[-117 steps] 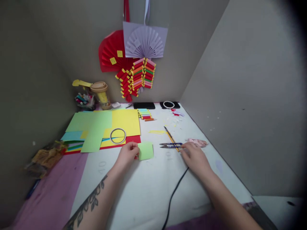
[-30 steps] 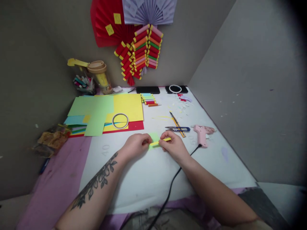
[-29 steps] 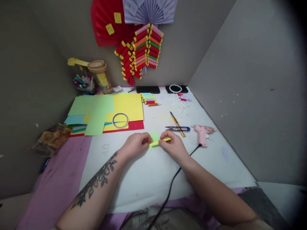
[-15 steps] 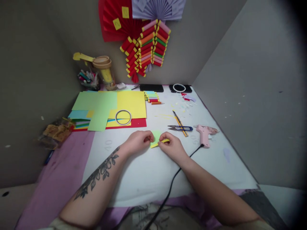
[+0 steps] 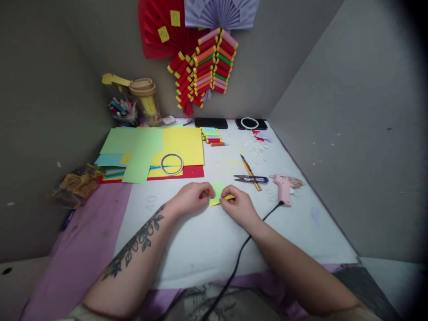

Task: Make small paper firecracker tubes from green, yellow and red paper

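Note:
Between my hands, on the white table cover, lies a small light green paper piece (image 5: 218,189). A narrow yellow paper strip (image 5: 215,203) runs along its near edge and sticks out to the right under my fingers. My right hand (image 5: 239,206) pinches the yellow strip against the green paper's lower right corner. My left hand (image 5: 197,198) has its fingers curled closed at the green paper's left edge, with thumb and fingertip on it. Parts of both papers are hidden by the fingers.
Stacked coloured paper (image 5: 183,145) with a tape roll (image 5: 171,174) lies back left. Small rolled paper tubes (image 5: 210,133) stand beside it. To the right are thread snips (image 5: 249,179), a utility knife (image 5: 247,166) and a pink glue gun (image 5: 285,189), whose black cord (image 5: 239,263) passes beneath my right forearm.
Almost nothing differs. Both hands keep the same hold on the green paper and yellow strip, with only a very slight shift.

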Available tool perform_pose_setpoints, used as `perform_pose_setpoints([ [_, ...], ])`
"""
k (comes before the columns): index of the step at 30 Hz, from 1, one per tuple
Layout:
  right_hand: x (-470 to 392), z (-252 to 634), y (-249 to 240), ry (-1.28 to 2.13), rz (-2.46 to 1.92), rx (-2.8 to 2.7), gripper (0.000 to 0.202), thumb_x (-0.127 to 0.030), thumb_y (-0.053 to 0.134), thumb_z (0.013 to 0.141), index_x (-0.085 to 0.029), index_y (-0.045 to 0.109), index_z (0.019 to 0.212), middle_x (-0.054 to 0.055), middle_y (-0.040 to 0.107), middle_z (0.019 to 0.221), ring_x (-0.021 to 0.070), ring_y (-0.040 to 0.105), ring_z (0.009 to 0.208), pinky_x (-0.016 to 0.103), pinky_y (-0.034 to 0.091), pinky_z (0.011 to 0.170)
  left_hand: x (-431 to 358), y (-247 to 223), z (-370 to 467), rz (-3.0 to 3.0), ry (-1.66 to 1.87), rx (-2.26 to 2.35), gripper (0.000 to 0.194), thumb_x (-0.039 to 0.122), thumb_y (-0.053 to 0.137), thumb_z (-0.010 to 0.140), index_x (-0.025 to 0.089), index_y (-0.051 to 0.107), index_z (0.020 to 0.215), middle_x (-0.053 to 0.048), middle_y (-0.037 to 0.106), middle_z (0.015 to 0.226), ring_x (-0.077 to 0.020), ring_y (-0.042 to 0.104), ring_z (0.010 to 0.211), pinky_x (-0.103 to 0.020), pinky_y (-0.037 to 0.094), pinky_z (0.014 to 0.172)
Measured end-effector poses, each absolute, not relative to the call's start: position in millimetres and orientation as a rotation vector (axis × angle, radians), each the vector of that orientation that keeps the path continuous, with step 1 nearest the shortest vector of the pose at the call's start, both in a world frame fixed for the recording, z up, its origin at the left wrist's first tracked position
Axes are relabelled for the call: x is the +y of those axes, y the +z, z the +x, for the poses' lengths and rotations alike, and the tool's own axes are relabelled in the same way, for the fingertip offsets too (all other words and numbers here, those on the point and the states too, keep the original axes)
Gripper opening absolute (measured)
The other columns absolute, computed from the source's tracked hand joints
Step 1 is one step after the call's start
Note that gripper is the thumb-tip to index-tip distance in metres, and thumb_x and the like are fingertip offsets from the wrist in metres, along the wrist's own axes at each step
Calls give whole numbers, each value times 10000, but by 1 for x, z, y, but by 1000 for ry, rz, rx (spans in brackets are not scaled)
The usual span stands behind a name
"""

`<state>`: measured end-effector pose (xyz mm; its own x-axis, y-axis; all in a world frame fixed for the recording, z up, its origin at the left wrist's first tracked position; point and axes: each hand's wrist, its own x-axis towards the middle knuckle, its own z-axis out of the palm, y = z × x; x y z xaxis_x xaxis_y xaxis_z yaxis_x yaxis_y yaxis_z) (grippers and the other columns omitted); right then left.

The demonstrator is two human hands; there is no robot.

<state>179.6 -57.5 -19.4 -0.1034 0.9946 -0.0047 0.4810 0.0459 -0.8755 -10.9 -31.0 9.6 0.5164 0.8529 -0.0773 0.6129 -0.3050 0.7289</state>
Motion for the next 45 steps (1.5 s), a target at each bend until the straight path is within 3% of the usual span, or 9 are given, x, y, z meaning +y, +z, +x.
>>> perform_pose_setpoints([
  [22, -58, 179, -21, 952, -1498, -1703, 44, -219, 540, 699, -223, 557, 740, -29, 610, 696, 129, 538, 580, 225, 395, 536, -35, 13, -6, 2092, 327, 1308, 252, 149, 533, 667, 229, 621, 888, 19, 647, 758, -138, 569, 674, -229, 377, 575],
  [29, -51, 188, -16, 988, -1552, -1607, 56, -216, 535, 681, -221, 560, 732, -52, 492, 551, 121, 431, 486, 229, 329, 477, -36, 14, -4, 2103, 285, 1331, 267, 142, 523, 664, 231, 612, 900, 12, 651, 793, -143, 574, 687, -234, 379, 581],
  [38, -46, 199, -18, 977, -1580, -1591, 98, -181, 515, 640, -216, 546, 726, -47, 506, 578, 126, 457, 518, 238, 341, 514, -35, 9, -4, 2128, 295, 1307, 271, 130, 502, 665, 236, 601, 895, 13, 650, 808, -142, 565, 681, -232, 375, 576],
  [45, -45, 200, -20, 967, -1628, -1608, 121, -174, 497, 618, -216, 544, 722, -40, 542, 606, 128, 491, 544, 241, 365, 537, -35, 5, -4, 2201, 322, 1206, 363, 95, 463, 673, 244, 655, 942, 1, 675, 937, -160, 587, 827, -239, 437, 708],
])
